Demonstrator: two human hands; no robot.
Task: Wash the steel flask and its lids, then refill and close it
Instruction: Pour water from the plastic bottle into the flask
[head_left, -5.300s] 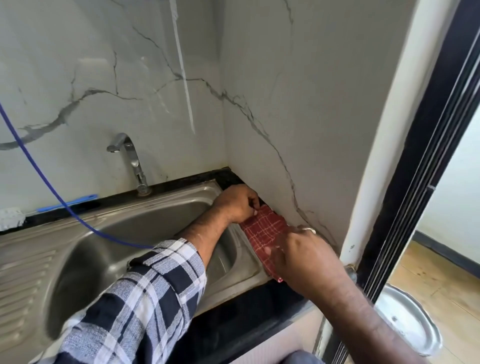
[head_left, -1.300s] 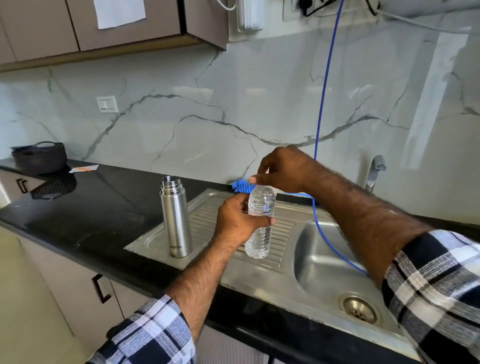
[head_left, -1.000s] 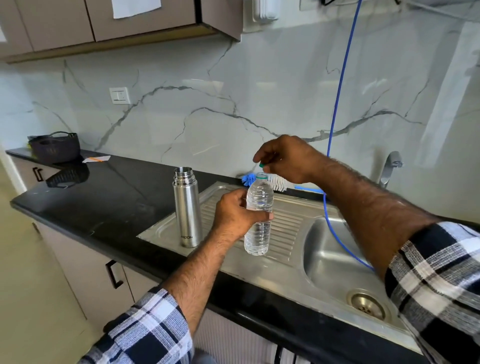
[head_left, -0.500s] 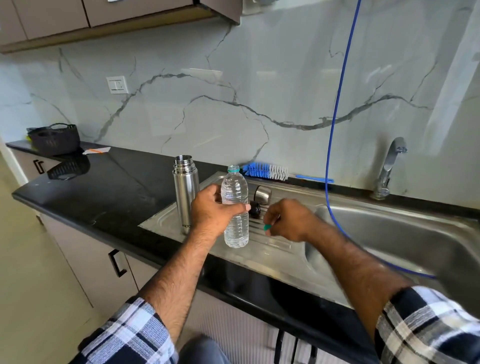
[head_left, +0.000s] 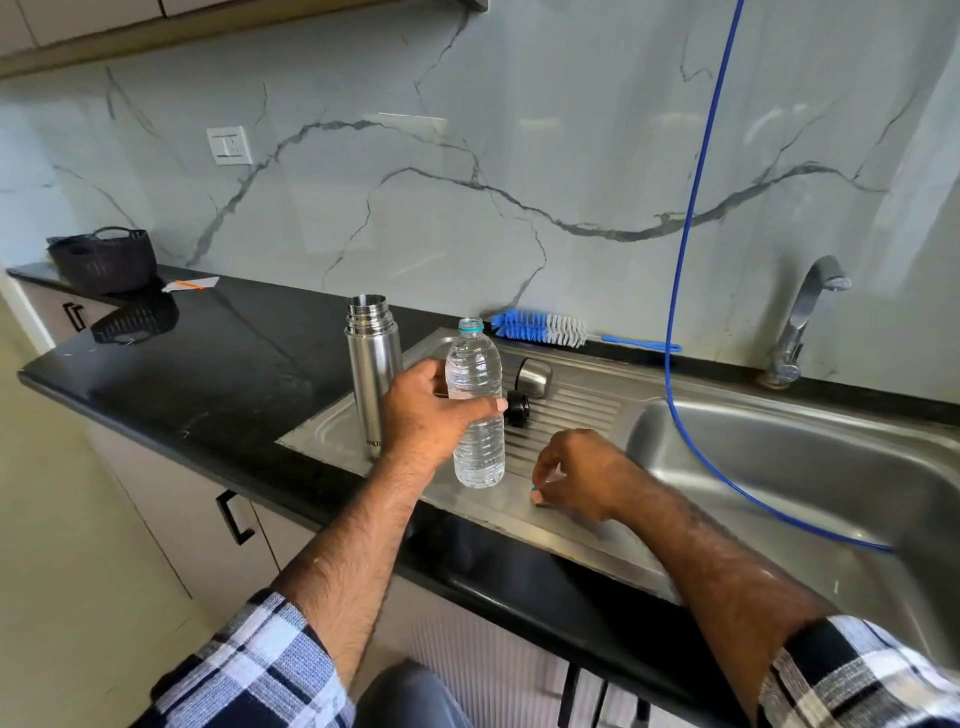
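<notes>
The steel flask (head_left: 372, 364) stands upright and uncapped on the left of the sink's drainboard (head_left: 582, 410). Its steel cup lid (head_left: 534, 378) and black inner stopper (head_left: 517, 408) lie on the ribbed drainboard behind the bottle. My left hand (head_left: 431, 410) grips a clear plastic water bottle (head_left: 477, 415), uncapped, upright just above the drainboard. My right hand (head_left: 576, 475) is low on the drainboard, pinching the bottle's small green cap (head_left: 535, 492) at its fingertips.
A blue-and-white bottle brush (head_left: 540, 328) lies along the back ledge. A blue hose (head_left: 680, 291) hangs down into the sink basin (head_left: 810, 467); the tap (head_left: 802, 317) stands at back right. A dark basket (head_left: 104, 260) and paper scrap sit far left on the black counter (head_left: 197, 374).
My right hand took the green cap off the bottle and carried it down to the drainboard. My left hand kept holding the bottle. The view tilted down.
</notes>
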